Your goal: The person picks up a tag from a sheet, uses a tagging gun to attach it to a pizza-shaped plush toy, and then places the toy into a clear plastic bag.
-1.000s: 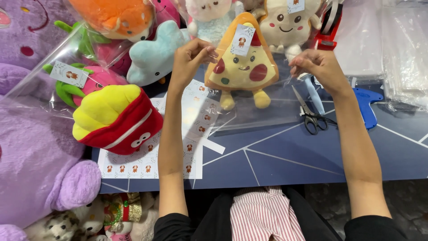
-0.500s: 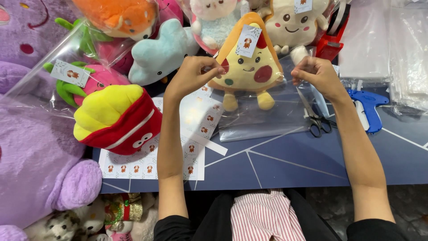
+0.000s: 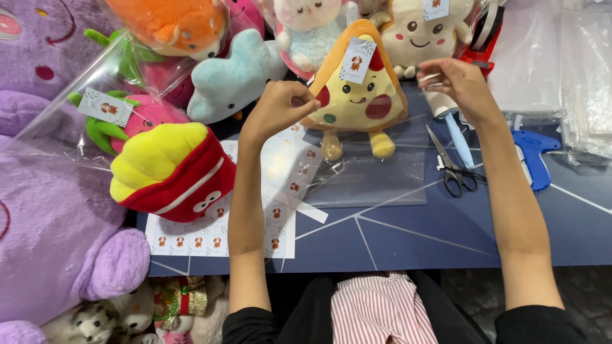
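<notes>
A pizza-slice plush (image 3: 357, 102) with a paper tag stands upright inside a clear plastic bag (image 3: 376, 181) on the dark blue table (image 3: 433, 236). My left hand (image 3: 280, 108) pinches the bag's edge at the plush's left side. At the plush's upper right, my right hand (image 3: 456, 79) pinches the other edge of the bag. The bag's lower part lies flat on the table below the plush's feet.
A red and yellow fries plush (image 3: 172, 169) lies on sticker sheets (image 3: 217, 239) at the left, beside a big purple plush (image 3: 51, 210). Bagged plush toys crowd the back. Scissors (image 3: 456, 169), a lint roller (image 3: 449, 121), a blue tagging gun (image 3: 532, 156) and stacked clear bags (image 3: 580, 70) lie at the right.
My left hand has dropped a little along the bag's left edge. My right hand has moved up and away from me. The pizza plush has shifted slightly right.
</notes>
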